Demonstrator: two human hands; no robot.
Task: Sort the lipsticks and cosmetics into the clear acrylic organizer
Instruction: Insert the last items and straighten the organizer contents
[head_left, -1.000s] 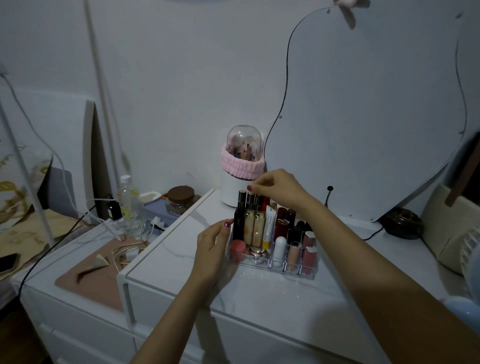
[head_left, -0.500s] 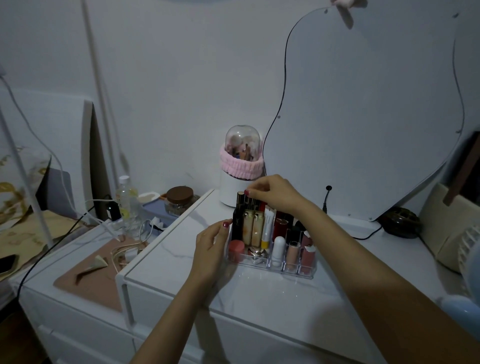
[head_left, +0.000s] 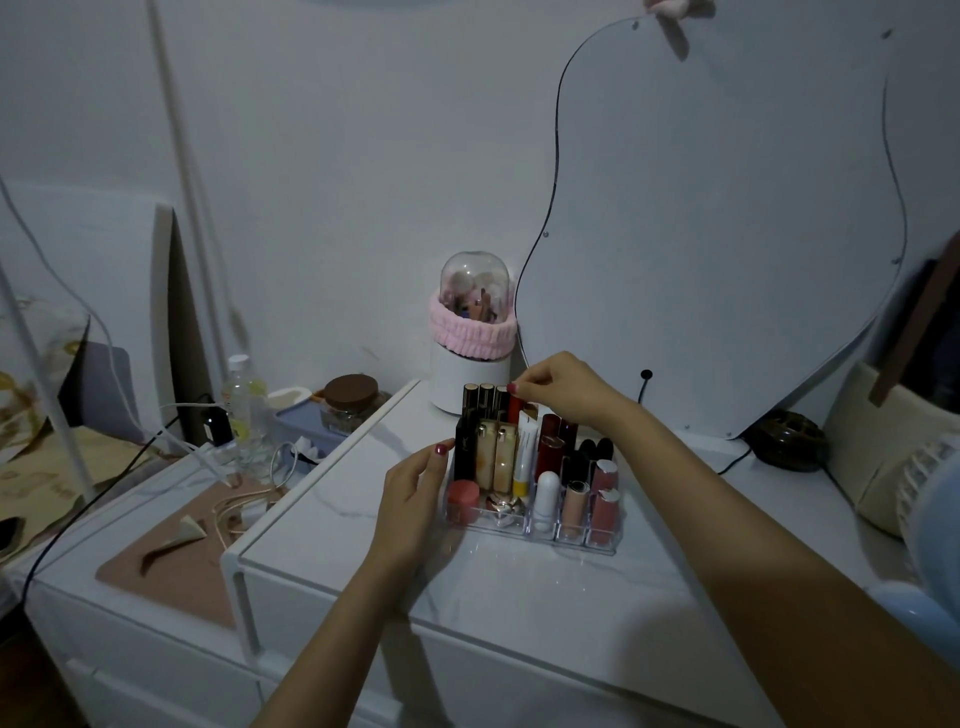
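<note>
My right hand pinches a red lipstick over the back row of the acrylic organizer; I should lower it straight; my left hand, open, braces the organizer's side; white marble-look dresser top, dim room, wavy mirror behind.

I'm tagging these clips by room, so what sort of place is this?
Most likely a bedroom vanity corner at home: a wavy-edged mirror leans on the wall, a clear acrylic organizer full of lipsticks sits on a white drawer unit, and a domed brush holder stands behind.
</note>
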